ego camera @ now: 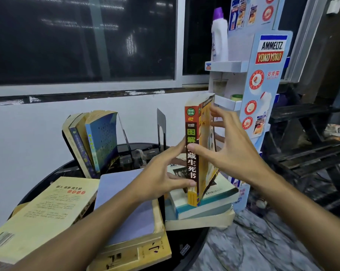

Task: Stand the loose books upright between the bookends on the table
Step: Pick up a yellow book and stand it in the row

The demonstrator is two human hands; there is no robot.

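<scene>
An orange book with a dark spine point(192, 122) stands upright on a stack of flat books point(208, 204) at the right of the round black table point(190, 249). My right hand point(227, 151) grips it, thumb on the spine and fingers round its far cover. My left hand point(161, 173) holds the lower spine from the left. Further back, three books point(93, 141) lean against the left black bookend point(124, 133). The right bookend point(161, 126) stands apart, with a gap between the two.
A pale blue book point(130, 204) and a yellow book point(46, 212) lie flat at the front left, over other books. A blue display rack point(262, 90) with a white bottle point(219, 36) stands right of the table. The wall and window are behind.
</scene>
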